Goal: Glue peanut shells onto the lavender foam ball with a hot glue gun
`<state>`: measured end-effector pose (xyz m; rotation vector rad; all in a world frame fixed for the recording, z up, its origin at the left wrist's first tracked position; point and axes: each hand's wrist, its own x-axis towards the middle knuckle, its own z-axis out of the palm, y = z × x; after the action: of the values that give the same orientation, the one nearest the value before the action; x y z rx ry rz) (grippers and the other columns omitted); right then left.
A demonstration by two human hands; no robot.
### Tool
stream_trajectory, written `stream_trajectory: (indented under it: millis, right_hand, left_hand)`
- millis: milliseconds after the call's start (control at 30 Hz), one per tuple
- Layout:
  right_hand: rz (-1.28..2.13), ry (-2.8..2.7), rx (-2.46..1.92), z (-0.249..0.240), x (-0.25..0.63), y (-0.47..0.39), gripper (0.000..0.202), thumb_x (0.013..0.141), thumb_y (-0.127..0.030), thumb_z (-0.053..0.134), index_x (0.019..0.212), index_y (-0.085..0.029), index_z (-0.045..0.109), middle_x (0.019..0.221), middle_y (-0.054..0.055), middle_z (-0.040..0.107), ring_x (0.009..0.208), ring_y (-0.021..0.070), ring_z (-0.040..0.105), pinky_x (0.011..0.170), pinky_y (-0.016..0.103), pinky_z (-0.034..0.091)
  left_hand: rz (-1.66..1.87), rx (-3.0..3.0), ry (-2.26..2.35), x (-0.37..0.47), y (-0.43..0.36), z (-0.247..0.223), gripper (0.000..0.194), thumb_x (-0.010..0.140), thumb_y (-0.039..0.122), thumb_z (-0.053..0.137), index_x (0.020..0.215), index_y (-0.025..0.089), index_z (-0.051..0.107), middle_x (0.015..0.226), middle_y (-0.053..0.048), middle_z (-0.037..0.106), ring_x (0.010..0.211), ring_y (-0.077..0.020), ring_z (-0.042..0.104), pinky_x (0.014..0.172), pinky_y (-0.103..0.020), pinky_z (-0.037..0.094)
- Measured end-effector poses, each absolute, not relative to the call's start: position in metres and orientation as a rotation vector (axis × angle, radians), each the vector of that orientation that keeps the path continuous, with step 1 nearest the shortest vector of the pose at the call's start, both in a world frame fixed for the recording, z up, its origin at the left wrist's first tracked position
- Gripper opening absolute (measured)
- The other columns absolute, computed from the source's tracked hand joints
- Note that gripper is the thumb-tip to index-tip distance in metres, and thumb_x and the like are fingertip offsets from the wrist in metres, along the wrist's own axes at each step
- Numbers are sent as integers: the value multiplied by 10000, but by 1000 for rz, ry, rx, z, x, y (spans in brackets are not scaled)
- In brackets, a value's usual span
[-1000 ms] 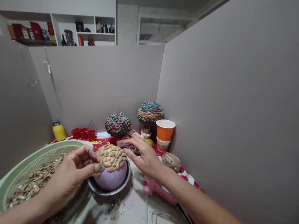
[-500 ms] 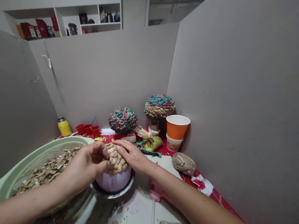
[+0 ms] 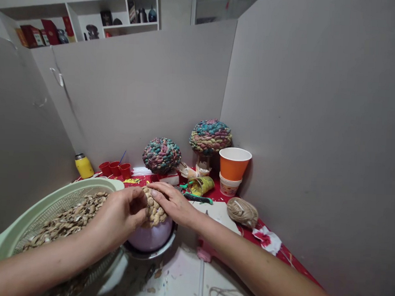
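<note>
A lilac ball (image 3: 150,236), smooth like a balloon, sits in a shallow metal bowl (image 3: 147,255). Peanut shells (image 3: 155,214) cover its upper part in close rows. My left hand (image 3: 131,208) is curled at the left edge of these shells, thumb and fingers drawn into a pinch. Whatever lies between its fingertips is hidden. Across the top and right of the shell layer lies my right hand (image 3: 173,203), its fingers stretched out and touching the shells. Left of the ball, a green colander (image 3: 8,240) holds many loose peanut shells (image 3: 66,221), partly behind my left forearm.
Two colourful shell-covered domes (image 3: 162,155) stand at the back. Orange and white paper cups (image 3: 235,165), a twine ball (image 3: 242,212) and a stained tissue (image 3: 267,239) lie right. A pink glue gun (image 3: 204,252) is under my right forearm. Red cups (image 3: 114,168) and a yellow bottle (image 3: 83,166) stand back left.
The view has tilted slightly, so background things sit a little higher. My left fingers have shifted slightly right, closer against the shells. My right hand stays on the shell layer.
</note>
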<state>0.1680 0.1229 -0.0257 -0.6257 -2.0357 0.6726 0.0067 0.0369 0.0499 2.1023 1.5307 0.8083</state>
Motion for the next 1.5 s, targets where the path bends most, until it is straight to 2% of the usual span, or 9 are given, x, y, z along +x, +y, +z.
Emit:
stream_trajectory:
  millis: [200,333,533,667,767,867,1333,1500]
  right_hand:
    - [672,-2041,-632,-25,169,122,334,986,-364,437,1181,-191,646,1190,101,668,1143,227,578,1003,403,432]
    - [667,-2041,-637,-25,168,122,330,991,-375,433,1187,-211,642,1195,92,668,1144,226,579,1002,413,434]
    - [668,-2034,-634,-25,168,121,365,990,-399,426,1182,-179,645,1190,112,665,1136,242,580,998,426,437]
    - [676,-2034,-633,-25,169,121,374,988,-389,426,1180,-154,646,1187,124,663,1131,240,583,997,411,436]
    - [681,-2029,-644,-25,169,121,340,988,-373,433,1174,-187,647,1175,103,666,1118,227,589,993,398,439]
    - [682,-2022,-653,-26,169,120,306,985,-361,441,1158,-217,648,1167,86,671,1117,225,588,995,404,436]
    - [687,-2017,-666,-26,170,120,311,980,-354,439,1160,-205,645,1169,92,669,1113,235,589,991,409,437]
    - [687,-2022,-664,-25,170,119,299,974,-345,452,1150,-203,648,1168,92,669,1109,231,589,989,405,438]
  left_hand:
    - [774,2221,1554,7,33,52,126,719,121,518,729,179,629,648,-8,651,600,-169,561,582,-275,398]
    - [798,2330,1525,9,34,56,154,699,97,536,696,179,666,648,-20,684,592,-170,570,578,-273,391]
    - [631,2395,1573,11,34,64,202,698,69,512,711,164,689,688,-35,713,625,-181,612,608,-276,421]
    - [750,2304,1527,4,32,62,210,744,96,505,804,180,688,738,-21,720,660,-179,629,626,-268,450]
    - [904,2192,1533,-4,33,57,170,794,166,522,868,196,672,736,-12,704,644,-174,615,598,-263,452]
    - [927,2229,1572,-9,31,52,110,801,199,546,791,197,655,648,-1,654,579,-162,570,560,-264,421]
    - [794,2512,1490,1,31,41,101,800,140,535,753,197,603,725,-25,633,669,-176,559,635,-286,403]
    - [738,2544,1505,1,31,43,123,794,132,541,697,206,549,682,-10,606,628,-163,530,613,-277,385]
